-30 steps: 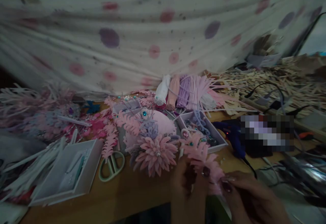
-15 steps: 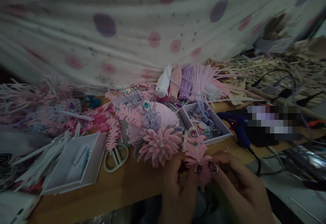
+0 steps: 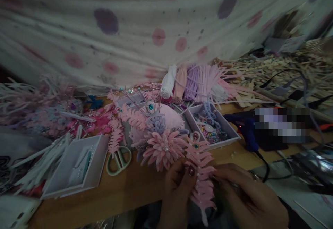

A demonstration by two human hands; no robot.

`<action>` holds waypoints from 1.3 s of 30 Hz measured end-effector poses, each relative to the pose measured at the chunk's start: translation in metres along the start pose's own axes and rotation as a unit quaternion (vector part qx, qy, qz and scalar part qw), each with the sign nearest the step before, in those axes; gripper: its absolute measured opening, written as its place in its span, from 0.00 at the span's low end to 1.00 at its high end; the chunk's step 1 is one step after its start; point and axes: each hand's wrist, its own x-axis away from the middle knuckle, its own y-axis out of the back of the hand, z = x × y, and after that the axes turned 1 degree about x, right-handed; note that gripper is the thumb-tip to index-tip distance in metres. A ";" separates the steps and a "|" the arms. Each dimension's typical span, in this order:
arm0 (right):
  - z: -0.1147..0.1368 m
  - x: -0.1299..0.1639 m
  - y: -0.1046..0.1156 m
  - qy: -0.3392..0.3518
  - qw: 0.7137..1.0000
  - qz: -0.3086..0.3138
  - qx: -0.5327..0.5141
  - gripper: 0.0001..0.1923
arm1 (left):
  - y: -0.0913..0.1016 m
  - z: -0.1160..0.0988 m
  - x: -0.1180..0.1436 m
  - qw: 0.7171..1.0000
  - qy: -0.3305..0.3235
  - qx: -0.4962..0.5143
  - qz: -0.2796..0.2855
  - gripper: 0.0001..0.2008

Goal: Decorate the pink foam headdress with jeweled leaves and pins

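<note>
A pink leaf-shaped ornament (image 3: 204,184), fuzzy and layered, has pearl beads down its middle and gems near its top. My left hand (image 3: 178,185) pinches it at its left edge, the thumb with a dark red nail lying on the front. My right hand (image 3: 249,191) is closed at the right edge, fingertips partly hidden behind the ornament's tips. Just beyond my left hand is a large pink flower (image 3: 165,148), set against a pale pink rounded form (image 3: 171,116) with bluish fuzzy loops and a teal gem.
At the right, a white box (image 3: 231,139) holds beads; a blue glue gun (image 3: 247,132) lies beside it. Scissors with pale green handles (image 3: 119,164) and another white box (image 3: 97,173) are at the left. Bundles of fuzzy stems (image 3: 191,85) stand behind, before a spotted curtain (image 3: 130,48).
My right hand has shifted right and its thumb has left the ornament's front. More of the ornament's lower part and stem shows now. My left hand has moved slightly left.
</note>
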 end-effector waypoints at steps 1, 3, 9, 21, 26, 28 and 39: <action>-0.001 0.001 0.001 0.023 0.999 0.005 0.034 0.08 | 0.000 0.000 0.000 1.000 -0.002 -0.004 0.006 0.19; -0.005 0.003 0.005 0.065 0.994 0.025 0.090 0.08 | 0.000 -0.001 0.000 1.000 -0.002 -0.018 0.017 0.20; -0.007 -0.001 0.012 0.159 0.974 0.048 0.157 0.07 | -0.003 -0.001 0.004 1.000 0.000 -0.022 -0.004 0.21; -0.004 0.013 0.006 -0.069 0.992 -0.044 -0.093 0.13 | -0.010 -0.002 0.011 0.997 -0.052 -0.047 -0.036 0.19; 0.002 0.008 -0.001 -0.080 0.990 0.045 -0.106 0.13 | -0.010 -0.001 0.011 0.978 -0.134 -0.138 -0.084 0.11; 0.006 0.006 -0.006 -0.103 0.987 0.035 -0.120 0.12 | -0.008 -0.002 0.012 0.972 -0.129 -0.159 -0.114 0.10; 0.000 0.018 -0.008 -0.269 0.923 0.031 -0.273 0.09 | -0.006 0.002 0.017 0.988 -0.117 -0.087 -0.043 0.16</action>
